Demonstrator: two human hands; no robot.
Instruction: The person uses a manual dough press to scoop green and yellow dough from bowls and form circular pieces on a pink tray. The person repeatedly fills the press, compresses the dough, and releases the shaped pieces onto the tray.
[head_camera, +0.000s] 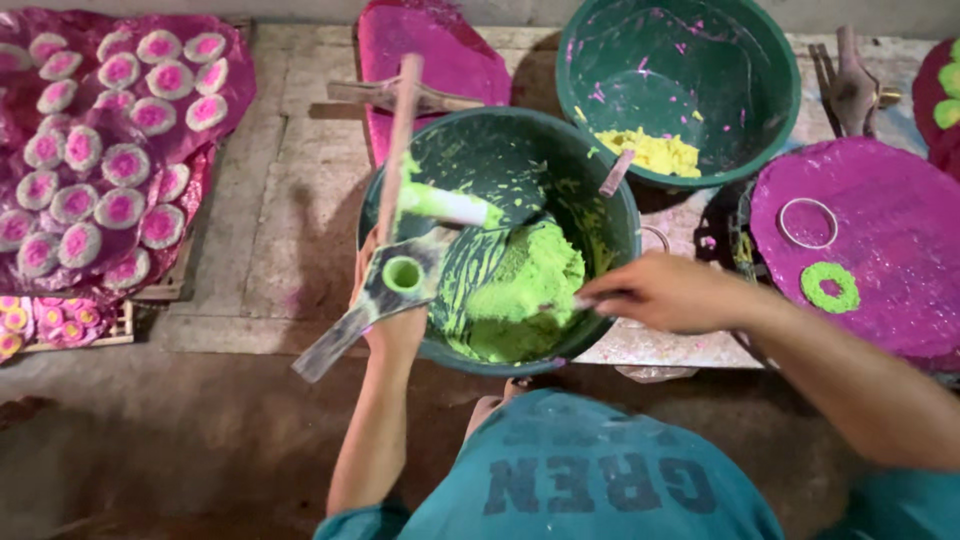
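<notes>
My left hand (393, 328) grips a wooden-handled mould tool (400, 272) at the near left rim of a dark green basin (497, 118). The tool has a long stick handle, a plate with a green-smeared round hole, and a plunger coated in green paste (447, 205). Most of my left hand is hidden behind the plate. My right hand (668, 292) reaches in from the right, its fingers closed on a small tool whose tip presses into the heap of light green paste (525, 285) inside the basin.
A second green basin (770, 60) holding yellow paste (655, 152) stands behind. On the right, a pink covered board (890, 250) carries a green ring (829, 287) and a white ring (808, 222). At left, a pink sheet (215, 120) holds several pink-and-white round pieces.
</notes>
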